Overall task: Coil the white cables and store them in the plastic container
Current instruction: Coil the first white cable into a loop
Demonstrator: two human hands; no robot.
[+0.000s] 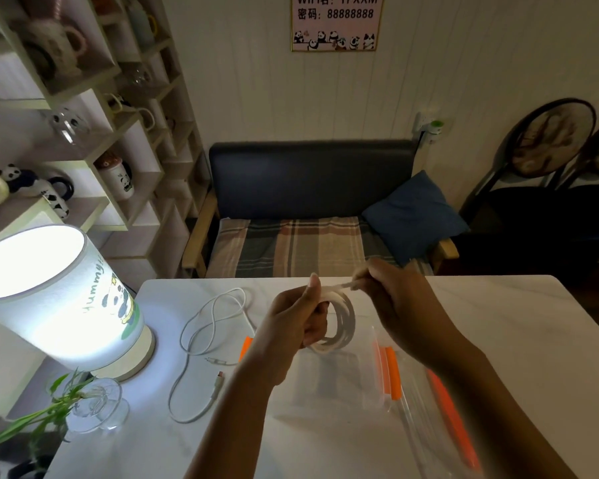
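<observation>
Left hand [300,316] closed around a coiled white cable [341,321], held above the white table [498,323], coil standing roughly upright, ring plane edge-on-ish to the camera, loops stacked tight. Right hand [393,293] at about 2 o'clock from the coil, fingertips pinched on the cable's loose end [339,284], which runs short and taut from the coil top toward 3 o'clock. Key relation: free end sits at the coil's 12 o'clock, long axis near horizontal, right hand is the nearer one to it; left hand only anchors the ring. Judged step: finishing the wrap or tucking the tail, so the right hand likely has to bring the end around or through the ring while the left keeps loops from springing. Plastic container [343,382] looks like a clear zip pouch with orange strips, flat on the table right under the coil at 6 o'clock; cannot tell if its mouth is open. A second clear pouch [440,426] with orange edge lies at 4 o'clock near the right forearm. Second white cable [201,340] lies uncoiled on the table at 9 o'clock from the hands, loose loops, connector ends toward 7 o'clock, untouched. Task roughly early-middle: one cable nearly coiled, none stored as far as visible. Lit lamp [63,305] at far 9 o'clock, clear of the work.
</observation>
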